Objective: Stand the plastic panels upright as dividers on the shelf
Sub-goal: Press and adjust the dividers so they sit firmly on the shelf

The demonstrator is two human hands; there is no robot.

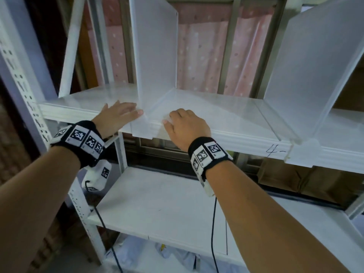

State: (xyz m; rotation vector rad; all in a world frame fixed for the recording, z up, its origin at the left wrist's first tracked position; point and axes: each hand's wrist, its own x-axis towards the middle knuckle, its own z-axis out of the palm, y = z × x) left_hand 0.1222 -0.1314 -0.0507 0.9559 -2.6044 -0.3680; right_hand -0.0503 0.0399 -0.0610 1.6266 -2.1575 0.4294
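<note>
Fingers [136, 111] of the left hand [116, 117] lie flat and spread, holding nothing, tips touching the base of the nearer plastic panel [157, 50]. The right hand [187, 129] rests with fingers curled over the panel's foot at the front edge of the shelf [236, 123], pressing rather than gripping. This frosted, translucent panel stands upright near the shelf's middle; a 2nd panel [315, 66] of the same material stands upright to the right, well apart. Both wrists carry black bands [208, 154] with square black-and-white coded tags, each trailing a black cable [213, 233]. The shelf is white, on a perforated upright [21, 75]. Handwriting "4-" [274, 151] marks its front lip. A pink dotted curtain [199, 52] hangs behind.
</note>
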